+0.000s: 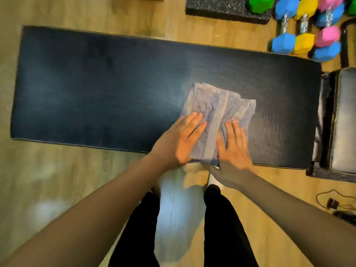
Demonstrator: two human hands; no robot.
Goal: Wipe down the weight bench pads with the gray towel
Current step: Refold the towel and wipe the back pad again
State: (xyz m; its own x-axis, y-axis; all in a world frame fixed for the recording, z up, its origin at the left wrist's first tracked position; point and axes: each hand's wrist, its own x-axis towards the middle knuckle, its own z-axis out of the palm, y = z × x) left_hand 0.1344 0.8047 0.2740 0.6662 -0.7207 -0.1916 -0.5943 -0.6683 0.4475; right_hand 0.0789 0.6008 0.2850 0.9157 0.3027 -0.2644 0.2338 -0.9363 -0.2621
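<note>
A long black bench pad (96,89) stretches across the view from left to right. A folded gray towel (215,106) lies flat on its right half, close to the near edge. My left hand (177,141) presses flat on the towel's left part, fingers together and extended. On the towel's right part rests my right hand (234,149), palm down, its thumb at the near edge of the towel. A second, shiny black pad (344,120) sits at the far right, separated from the long pad by a gap.
Colourful dumbbells (308,27) in blue, yellow, pink and green lie on the wooden floor beyond the bench at top right. A speckled black mat (221,8) lies behind them. Cables (335,203) lie on the floor at lower right. My legs stand just before the bench.
</note>
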